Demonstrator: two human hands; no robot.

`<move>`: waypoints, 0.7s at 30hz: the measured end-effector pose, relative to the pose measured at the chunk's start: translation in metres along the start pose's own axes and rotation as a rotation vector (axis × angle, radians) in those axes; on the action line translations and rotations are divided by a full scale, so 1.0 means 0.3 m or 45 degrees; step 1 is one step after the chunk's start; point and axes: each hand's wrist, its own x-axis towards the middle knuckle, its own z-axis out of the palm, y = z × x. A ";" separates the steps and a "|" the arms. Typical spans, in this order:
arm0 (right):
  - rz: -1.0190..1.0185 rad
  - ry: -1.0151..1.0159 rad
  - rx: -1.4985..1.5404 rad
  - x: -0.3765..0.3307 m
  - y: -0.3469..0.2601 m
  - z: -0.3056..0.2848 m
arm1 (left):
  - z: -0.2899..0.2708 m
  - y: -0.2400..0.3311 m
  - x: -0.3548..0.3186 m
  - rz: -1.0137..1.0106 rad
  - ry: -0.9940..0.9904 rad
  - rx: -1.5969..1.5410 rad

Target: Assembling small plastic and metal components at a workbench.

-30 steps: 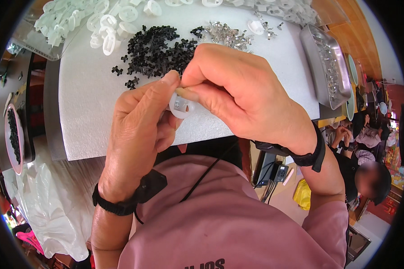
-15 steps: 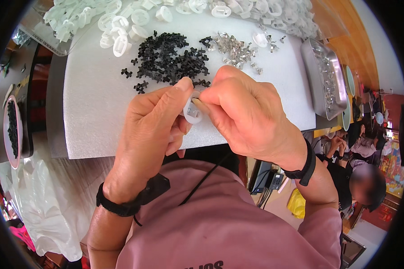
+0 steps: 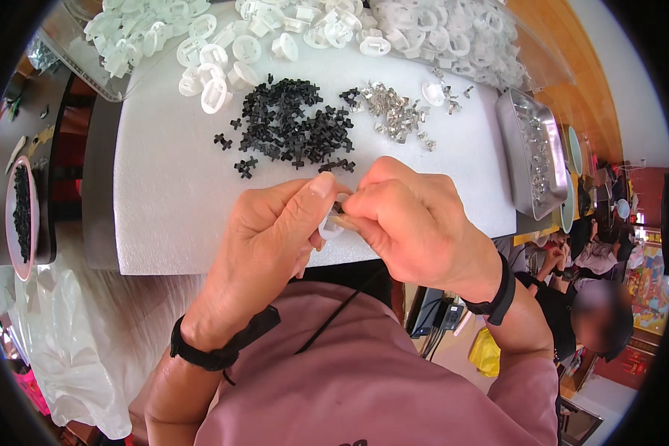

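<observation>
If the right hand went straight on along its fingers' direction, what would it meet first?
The white round part, which the right hand seems to touch; just beyond it, the left hand. Depth there is unclear.

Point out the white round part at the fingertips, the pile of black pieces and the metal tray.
White round part (image 3: pixel 330 230): head view, on its exposed lower portion.
Pile of black pieces (image 3: pixel 293 128): head view, around its middle.
Metal tray (image 3: pixel 548 201): head view, on its near end wall.

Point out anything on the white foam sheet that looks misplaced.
One white disc lies among the small metal pieces, away from the other white parts. A few black pieces also sit outside their heap.
</observation>
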 end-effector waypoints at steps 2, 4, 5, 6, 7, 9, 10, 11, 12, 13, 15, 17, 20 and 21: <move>0.035 -0.028 0.042 0.004 -0.004 -0.008 | 0.001 -0.003 0.000 0.022 0.021 0.037; 0.071 -0.055 0.086 0.012 -0.010 -0.018 | -0.010 -0.005 0.000 0.010 0.006 0.055; 0.131 -0.096 0.154 0.018 -0.012 -0.024 | -0.014 -0.007 0.000 -0.003 -0.008 0.074; 0.191 -0.136 0.222 0.023 -0.013 -0.029 | -0.016 -0.008 0.000 -0.005 -0.009 0.072; 0.192 -0.138 0.223 0.025 -0.015 -0.030 | -0.017 -0.009 -0.001 0.005 -0.012 0.069; 0.339 -0.167 0.393 0.031 -0.020 -0.032 | -0.015 -0.008 -0.003 0.013 -0.018 0.066; 0.341 -0.168 0.393 0.037 -0.023 -0.039 | -0.012 -0.007 -0.004 0.026 -0.005 0.069; 0.408 -0.215 0.419 0.044 -0.026 -0.048 | -0.010 -0.008 -0.006 0.036 0.009 0.070; 0.475 -0.263 0.445 0.049 -0.025 -0.053 | -0.010 -0.008 -0.005 0.032 0.009 0.068; 0.479 -0.266 0.448 0.053 -0.019 -0.055 | -0.011 -0.007 -0.003 0.050 -0.002 0.089; 0.668 -0.341 0.748 0.062 -0.004 -0.055 | -0.005 -0.011 -0.007 0.061 -0.014 0.110; 0.697 -0.348 0.813 0.069 0.010 -0.049 | 0.013 -0.017 -0.009 0.083 0.089 0.033; 0.772 -0.410 0.902 0.082 0.014 -0.049 | 0.005 -0.011 -0.010 0.036 0.069 -0.062; 0.759 -0.450 0.895 0.082 0.015 -0.048 | 0.006 -0.012 -0.010 0.033 0.070 -0.063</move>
